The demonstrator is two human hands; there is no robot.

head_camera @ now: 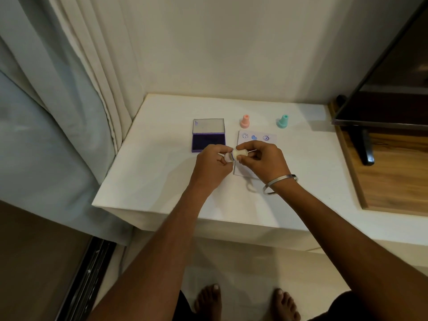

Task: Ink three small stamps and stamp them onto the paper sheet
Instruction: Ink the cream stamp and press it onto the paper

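Note:
Both hands meet above the white table (162, 172). My right hand (264, 162) pinches a cream stamp (239, 154) held on its side. My left hand (212, 166) pinches the stamp's round cap (228, 158) right at its face. A pink stamp (245, 121) and a teal stamp (283, 121) stand upright behind the paper sheet (268, 137). The sheet bears three blue prints along its far edge, and my hands hide its near part. The open ink pad (208, 141) with its purple pad lies left of the sheet.
A curtain (69, 100) hangs at the left, next to the table's edge. A dark screen (393, 77) on a stand sits on a wooden board (393, 170) at the right. My bare feet (247, 302) stand on the floor below the table's front.

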